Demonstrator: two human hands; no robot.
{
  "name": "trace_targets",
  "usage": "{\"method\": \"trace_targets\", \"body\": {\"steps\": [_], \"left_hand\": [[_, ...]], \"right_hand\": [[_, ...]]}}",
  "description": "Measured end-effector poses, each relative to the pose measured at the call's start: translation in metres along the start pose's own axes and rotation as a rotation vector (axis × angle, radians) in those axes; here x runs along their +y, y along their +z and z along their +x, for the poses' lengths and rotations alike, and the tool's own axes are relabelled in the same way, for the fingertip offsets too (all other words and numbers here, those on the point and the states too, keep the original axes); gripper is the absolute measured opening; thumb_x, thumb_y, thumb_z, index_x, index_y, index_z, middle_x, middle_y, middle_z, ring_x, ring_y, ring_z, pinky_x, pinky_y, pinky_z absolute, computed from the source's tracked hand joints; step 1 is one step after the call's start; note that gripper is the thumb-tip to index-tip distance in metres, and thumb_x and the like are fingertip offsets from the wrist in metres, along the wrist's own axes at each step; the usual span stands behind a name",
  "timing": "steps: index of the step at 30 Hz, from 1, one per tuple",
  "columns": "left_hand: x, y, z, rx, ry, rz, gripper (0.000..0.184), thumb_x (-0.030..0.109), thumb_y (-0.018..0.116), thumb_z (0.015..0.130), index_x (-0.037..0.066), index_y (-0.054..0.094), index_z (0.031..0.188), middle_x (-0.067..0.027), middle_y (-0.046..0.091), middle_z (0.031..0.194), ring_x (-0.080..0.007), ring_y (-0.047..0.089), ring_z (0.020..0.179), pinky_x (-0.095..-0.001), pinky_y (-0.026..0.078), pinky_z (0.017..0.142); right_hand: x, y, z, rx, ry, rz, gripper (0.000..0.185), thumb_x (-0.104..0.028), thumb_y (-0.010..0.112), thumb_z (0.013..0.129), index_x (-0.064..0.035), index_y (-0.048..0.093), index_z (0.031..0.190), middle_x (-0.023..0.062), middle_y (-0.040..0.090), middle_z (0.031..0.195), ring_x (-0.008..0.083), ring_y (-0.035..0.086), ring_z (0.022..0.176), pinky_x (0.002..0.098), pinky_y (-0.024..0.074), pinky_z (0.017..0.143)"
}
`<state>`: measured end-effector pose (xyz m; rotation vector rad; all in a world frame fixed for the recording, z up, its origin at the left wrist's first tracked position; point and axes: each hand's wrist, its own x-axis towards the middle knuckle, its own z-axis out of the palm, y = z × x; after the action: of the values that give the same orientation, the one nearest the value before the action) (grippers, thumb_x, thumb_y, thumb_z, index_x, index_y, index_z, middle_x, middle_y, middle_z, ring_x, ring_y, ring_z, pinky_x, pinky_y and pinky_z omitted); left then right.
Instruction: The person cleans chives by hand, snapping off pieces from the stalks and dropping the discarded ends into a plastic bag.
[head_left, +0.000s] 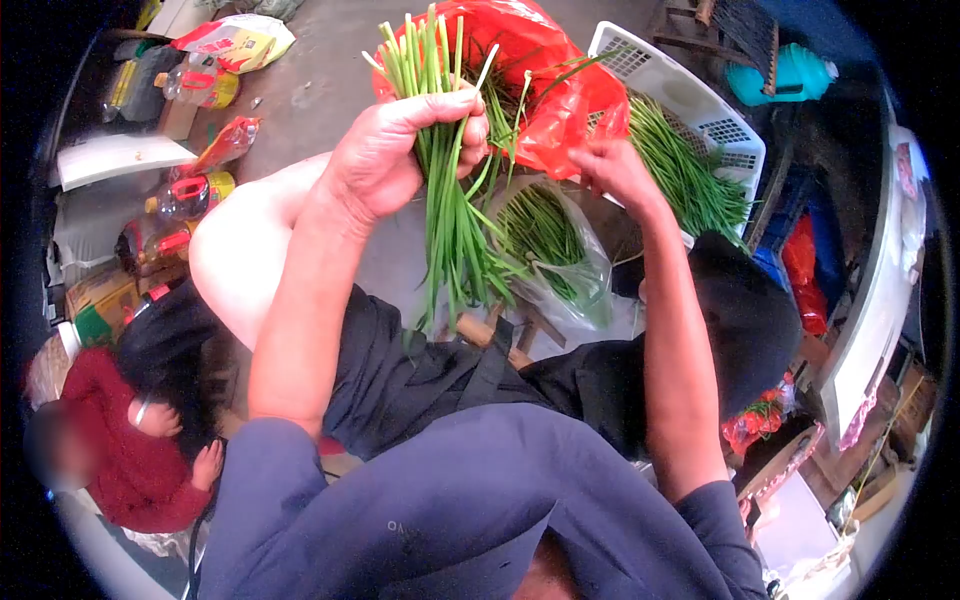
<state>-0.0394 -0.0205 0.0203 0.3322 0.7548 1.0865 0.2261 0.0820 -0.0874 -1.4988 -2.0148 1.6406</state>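
My left hand [415, 145] is closed around a bunch of garlic chives [455, 235], pale stem ends up and green leaves hanging down. One stem sticks out to the side near my thumb. At the edge of a red plastic bag [590, 95], my right hand [612, 172] has its fingers curled together; what they hold, if anything, is hidden. Loose stalks and dry scraps lie in the bag's mouth. Below it, a clear plastic bag [590, 255] contains more chives [540, 230].
A white plastic basket [740, 135] with many chives [685, 165] stands at the right, beside a teal bottle [785, 75]. Several bottles with red caps or labels, one of them here [190, 195], line the left. A person in a dark red sleeve [120, 440] sits at lower left.
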Motion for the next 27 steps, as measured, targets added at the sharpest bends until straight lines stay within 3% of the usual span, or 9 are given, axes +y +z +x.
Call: {"method": "trace_targets", "body": {"steps": [4, 8, 10, 14, 16, 19, 24, 26, 27], "left_hand": [[0.005, 0.006, -0.003, 0.009, 0.011, 0.035, 0.011, 0.015, 0.057, 0.089, 0.005, 0.057, 0.092, -0.0075, 0.062, 0.076, -0.0170, 0.061, 0.063, -0.0283, 0.051, 0.061], [0.004, 0.005, 0.000, 0.013, 0.030, 0.040, 0.011, 0.015, 0.057, 0.089, 0.004, 0.057, 0.092, -0.0071, 0.061, 0.075, -0.0162, 0.059, 0.060, -0.0277, 0.050, 0.058], [0.003, 0.004, 0.003, 0.016, 0.010, -0.021, 0.010, 0.014, 0.057, 0.089, 0.005, 0.056, 0.092, -0.0055, 0.059, 0.071, -0.0143, 0.056, 0.057, -0.0266, 0.047, 0.055], [-0.001, 0.006, 0.006, 0.083, 0.018, -0.053, 0.008, 0.014, 0.057, 0.090, 0.006, 0.056, 0.091, -0.0031, 0.056, 0.068, -0.0116, 0.051, 0.053, -0.0253, 0.043, 0.052], [-0.002, 0.005, 0.007, 0.137, 0.010, -0.072, 0.009, 0.014, 0.060, 0.088, 0.006, 0.056, 0.089, -0.0015, 0.054, 0.066, -0.0097, 0.049, 0.050, -0.0244, 0.041, 0.051], [-0.003, 0.004, 0.008, 0.196, 0.002, -0.013, 0.010, 0.014, 0.063, 0.086, 0.006, 0.056, 0.086, -0.0006, 0.054, 0.064, -0.0088, 0.047, 0.048, -0.0244, 0.040, 0.050], [-0.004, 0.002, 0.008, 0.230, 0.009, 0.001, 0.012, 0.013, 0.065, 0.084, 0.006, 0.056, 0.084, -0.0005, 0.052, 0.062, -0.0088, 0.047, 0.047, -0.0247, 0.039, 0.048], [-0.004, 0.003, 0.007, 0.253, -0.002, -0.020, 0.011, 0.012, 0.066, 0.084, 0.006, 0.056, 0.085, -0.0008, 0.053, 0.062, -0.0089, 0.047, 0.047, -0.0247, 0.039, 0.047], [-0.004, 0.004, 0.007, 0.248, 0.000, -0.020, 0.011, 0.012, 0.066, 0.084, 0.006, 0.056, 0.085, -0.0008, 0.053, 0.062, -0.0089, 0.047, 0.047, -0.0247, 0.039, 0.047]], "right_hand": [[0.069, 0.024, -0.003, -0.190, 0.142, -0.205, 0.025, -0.023, 0.062, 0.082, 0.0000, 0.063, 0.071, 0.0034, 0.057, 0.057, 0.0112, 0.054, 0.050, 0.0273, 0.0448, 0.048], [0.140, 0.079, 0.005, -0.113, 0.018, -0.379, 0.022, -0.022, 0.063, 0.077, -0.0010, 0.065, 0.077, 0.0102, 0.062, 0.061, 0.0193, 0.061, 0.051, 0.0338, 0.0504, 0.056], [0.150, 0.099, 0.008, 0.011, 0.081, -0.360, 0.021, -0.024, 0.064, 0.075, -0.0036, 0.066, 0.079, 0.0129, 0.064, 0.067, 0.0252, 0.064, 0.060, 0.0364, 0.0517, 0.062], [0.169, 0.121, 0.026, 0.128, 0.006, -0.462, 0.022, -0.025, 0.065, 0.075, -0.0061, 0.067, 0.087, 0.0133, 0.066, 0.077, 0.0281, 0.066, 0.072, 0.0384, 0.0515, 0.067], [0.178, 0.130, 0.040, 0.121, 0.122, -0.337, 0.040, -0.033, 0.067, 0.073, -0.0133, 0.062, 0.107, 0.0176, 0.065, 0.098, 0.0376, 0.062, 0.090, 0.0476, 0.0505, 0.076], [0.183, 0.145, 0.048, 0.172, 0.060, -0.310, 0.044, -0.033, 0.067, 0.074, -0.0160, 0.059, 0.113, 0.0149, 0.064, 0.105, 0.0370, 0.061, 0.094, 0.0480, 0.0505, 0.076], [0.179, 0.156, 0.054, 0.167, 0.006, -0.308, 0.042, -0.027, 0.066, 0.074, -0.0168, 0.058, 0.114, 0.0141, 0.064, 0.106, 0.0370, 0.061, 0.095, 0.0484, 0.0504, 0.077], [0.176, 0.161, 0.054, 0.325, -0.116, -0.358, 0.018, -0.019, 0.067, 0.070, -0.0062, 0.063, 0.083, 0.0097, 0.066, 0.076, 0.0259, 0.064, 0.073, 0.0382, 0.0497, 0.065], [0.172, 0.157, 0.052, 0.328, -0.117, -0.361, 0.018, -0.019, 0.067, 0.070, -0.0062, 0.063, 0.083, 0.0097, 0.066, 0.076, 0.0259, 0.064, 0.073, 0.0382, 0.0497, 0.065]]}}
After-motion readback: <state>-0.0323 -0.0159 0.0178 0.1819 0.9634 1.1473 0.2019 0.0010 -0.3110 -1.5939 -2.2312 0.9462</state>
